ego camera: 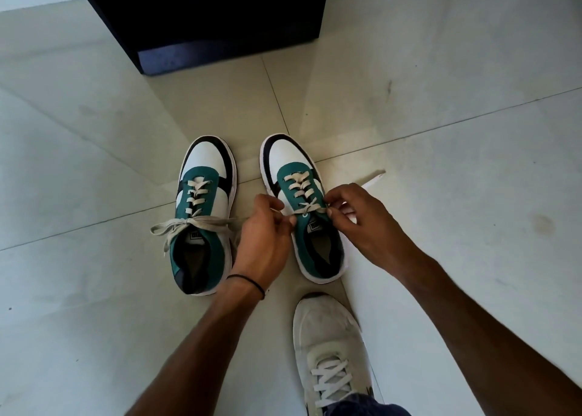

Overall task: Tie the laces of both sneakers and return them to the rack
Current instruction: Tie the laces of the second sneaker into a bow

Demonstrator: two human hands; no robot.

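Note:
Two green, white and black sneakers stand side by side on the floor, toes pointing away from me. The left sneaker has its beige laces tied in a bow across the tongue. Over the right sneaker both hands work its lace, which crosses in a first knot at the top eyelets. My left hand pinches one end of the lace on the shoe's left side. My right hand pinches the other end on the right side, and that end trails out past the hand onto the tiles.
A dark piece of furniture stands on the floor beyond the sneakers. My own foot in a white sneaker is planted just behind the right sneaker. Pale floor tiles lie all around.

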